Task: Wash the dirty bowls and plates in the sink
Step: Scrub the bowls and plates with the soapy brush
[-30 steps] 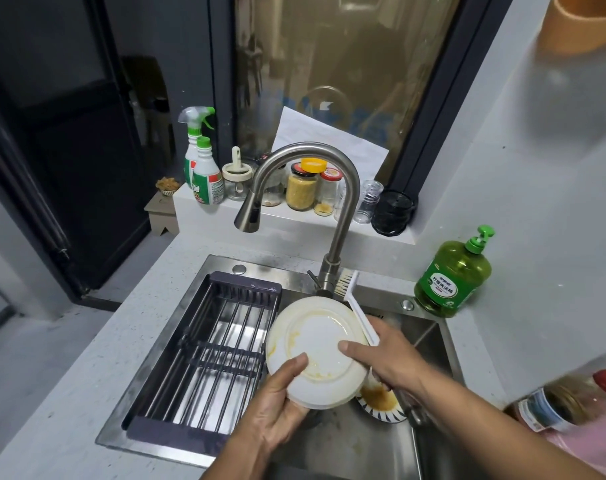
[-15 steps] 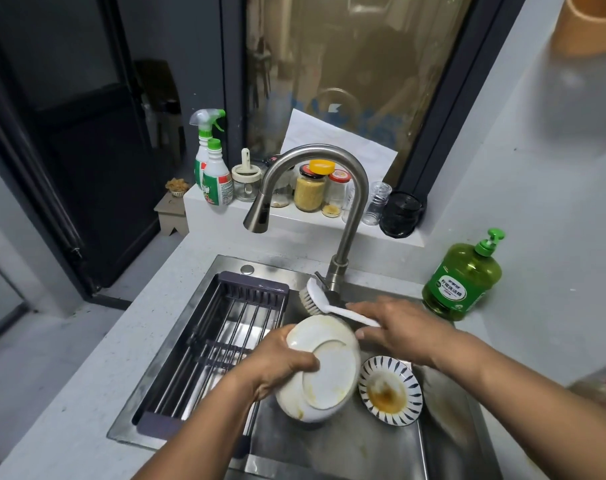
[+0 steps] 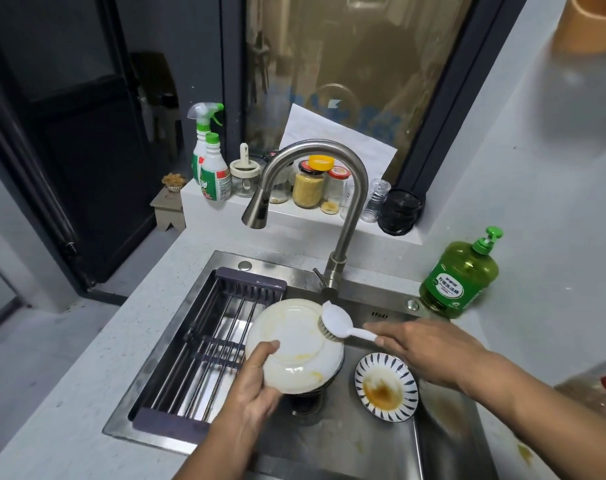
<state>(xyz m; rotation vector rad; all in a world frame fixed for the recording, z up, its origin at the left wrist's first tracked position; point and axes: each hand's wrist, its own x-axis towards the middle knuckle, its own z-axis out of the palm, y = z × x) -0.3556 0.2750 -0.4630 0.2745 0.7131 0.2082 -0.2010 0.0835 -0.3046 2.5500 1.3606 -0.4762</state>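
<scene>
Gripping the near edge of a white plate (image 3: 291,344), the left hand (image 3: 256,393) has its thumb curled over the rim and holds the plate tilted above the sink (image 3: 346,441), its underside turned up toward the camera and smeared with yellow-orange residue. The right hand (image 3: 429,348) is closed round the handle of a white dish brush (image 3: 336,322), whose bristles press against the plate's upper right edge (the brush head sits just below the base of the faucet (image 3: 339,216)). On the sink floor, right of the drain and beneath the right wrist, lies a small bowl (image 3: 386,388) with a blue striped rim and a brown sauce stain in its middle. A dark drying rack (image 3: 204,348) fills the left half of the sink. A green bottle of dish soap (image 3: 462,275) stands on the counter by the sink's far right corner, and spray bottles (image 3: 209,164) and jars (image 3: 308,185) line the ledge behind the faucet.
</scene>
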